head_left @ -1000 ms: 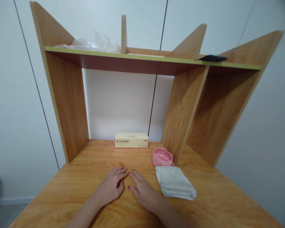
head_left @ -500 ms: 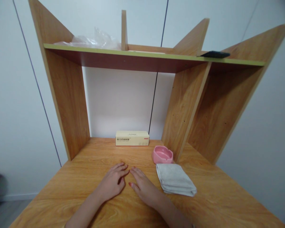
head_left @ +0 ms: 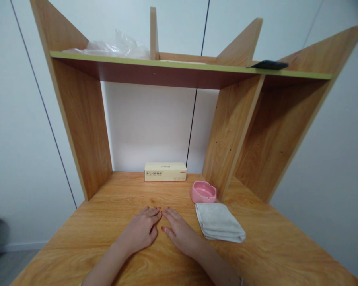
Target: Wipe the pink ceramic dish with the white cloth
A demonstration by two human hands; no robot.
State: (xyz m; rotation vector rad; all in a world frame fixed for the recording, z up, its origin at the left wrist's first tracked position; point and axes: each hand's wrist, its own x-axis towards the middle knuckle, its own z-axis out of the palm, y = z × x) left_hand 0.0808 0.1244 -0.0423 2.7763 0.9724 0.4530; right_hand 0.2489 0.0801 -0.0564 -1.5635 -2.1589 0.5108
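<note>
Palm down on the wooden desk rests my left hand, its fingers stretched out and holding nothing. Beside it my right hand also lies flat, fingers extended, with its fingertips close to those of the left. A folded grey cloth lies just right of my right hand, not touched by it. Behind the cloth sits a pink ashtray with notches in its rim. Further back, a long cream cling film box with dark printed characters stands against the wall.
A wooden shelf unit spans the back of the desk, with an upright divider right of the ashtray. On its upper shelf are a crumpled clear plastic bag and a dark flat object.
The view has shifted slightly, so the shelf and desk items sit a little higher and further left. My hands stay flat on the desk, almost unmoved.
</note>
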